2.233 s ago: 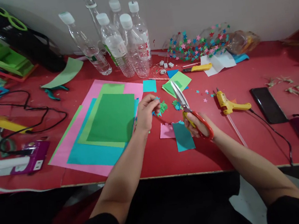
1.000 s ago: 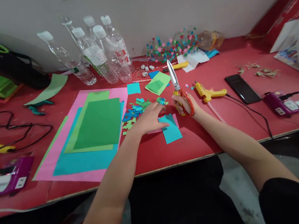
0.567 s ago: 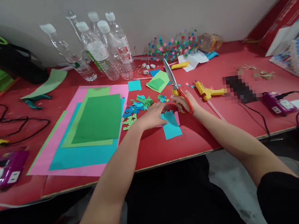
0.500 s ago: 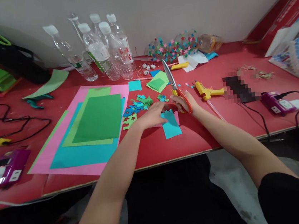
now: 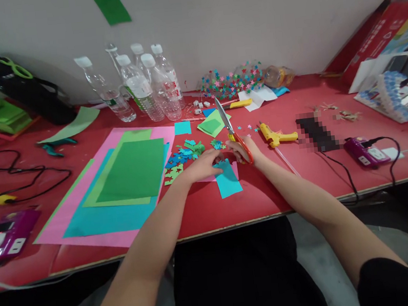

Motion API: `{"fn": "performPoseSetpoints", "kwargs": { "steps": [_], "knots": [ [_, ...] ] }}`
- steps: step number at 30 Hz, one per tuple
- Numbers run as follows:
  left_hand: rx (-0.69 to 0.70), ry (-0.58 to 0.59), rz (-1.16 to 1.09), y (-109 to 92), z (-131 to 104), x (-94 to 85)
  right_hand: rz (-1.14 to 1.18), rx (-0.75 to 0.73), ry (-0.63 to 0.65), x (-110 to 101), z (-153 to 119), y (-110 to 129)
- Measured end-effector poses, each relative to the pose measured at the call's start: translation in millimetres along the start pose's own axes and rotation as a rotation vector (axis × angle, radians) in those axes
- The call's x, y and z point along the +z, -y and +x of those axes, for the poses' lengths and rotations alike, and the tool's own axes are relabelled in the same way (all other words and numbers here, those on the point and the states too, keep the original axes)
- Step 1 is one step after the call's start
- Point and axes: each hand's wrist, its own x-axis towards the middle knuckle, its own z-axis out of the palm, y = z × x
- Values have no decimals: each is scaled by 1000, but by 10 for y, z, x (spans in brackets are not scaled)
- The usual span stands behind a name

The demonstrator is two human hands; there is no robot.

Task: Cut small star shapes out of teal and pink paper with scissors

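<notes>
My right hand (image 5: 243, 151) is closed around the handles of a pair of scissors (image 5: 227, 123) with red-orange and yellow grips. The metal blades point up and away, toward the wall. To its left, my left hand (image 5: 205, 165) rests low over the table, fingers curved and thumb apart from them. Its thumb is at the upper edge of a blue paper piece (image 5: 229, 182) with a notched top. A pink paper piece (image 5: 209, 179) lies partly under it. Beyond the hands sit small cut paper stars (image 5: 218, 144); blue and green paper scraps (image 5: 184, 154) lie left of them.
Large coloured sheets (image 5: 130, 171) are stacked at left. Plastic bottles (image 5: 147, 93) stand along the wall, beside containers of colourful stars (image 5: 230, 81). A yellow glue gun (image 5: 277, 135), a utility knife (image 5: 239, 103) and a purple power strip (image 5: 368, 151) with cords lie at right.
The camera view has tilted up a little, showing more wall. Both hands stay close together by the blue paper piece, and the scissors remain in my right hand.
</notes>
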Motion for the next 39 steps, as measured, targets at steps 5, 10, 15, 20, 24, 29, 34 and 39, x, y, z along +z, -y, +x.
{"fn": "performPoseSetpoints", "kwargs": {
  "steps": [5,10,15,20,24,29,34,39],
  "knots": [
    [-24,-29,-104,-7,-5,-16,-9,-15,4,23,-7,2],
    [-104,-111,-364,-37,3,-90,-35,-17,50,44,-24,44],
    [-148,-190,-582,-34,-13,-151,-29,11,130,73,-61,50],
    [-158,-265,-686,-59,-11,-131,-9,28,144,83,-116,92],
    [-169,-295,-722,-128,-1,-121,-2,36,113,70,-125,128],
    [-207,-336,-798,-152,15,-89,50,13,25,40,-91,110],
    [-216,-203,-941,-187,15,-56,119,-1,-48,6,-57,67],
    [-251,-224,-992,-210,-2,-60,151,9,-28,36,-57,25]
  ]
}}
